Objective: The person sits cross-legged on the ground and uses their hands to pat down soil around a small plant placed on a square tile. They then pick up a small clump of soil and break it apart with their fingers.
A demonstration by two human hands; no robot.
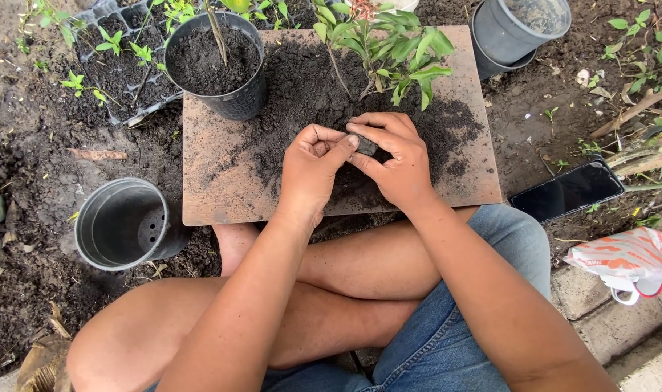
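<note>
1. The small dark plug of soil [366,147] sits pinched between both hands, low over the middle of the soil-strewn board [214,196]. It looks like the root ball of a seedling, though most of it is hidden by fingers.
2. The left hand [310,170] curls around it from the left, thumb reaching across; the right hand [396,161] closes on it from the right with fingertips on top — both are grasping the plug, neither is clenched hard.
3. Judged from its look, the plug is light, crumbly and fragile — squeezing would break it apart. It is best cupped from the sides and underneath, not pulled by any stem.
4. Just beyond the hands lies a leafy green seedling [396,51], its stem running down toward the fingers; whether it joins the plug I cannot tell.
5. On the board's far left corner stands a black pot filled with soil [218,65].
6. Left of the board an empty grey pot [124,225] lies tilted on the ground; a seedling tray [113,58] sits further up.
7. To the right lie a dark phone [567,190] and a plastic bag [628,261].
</note>
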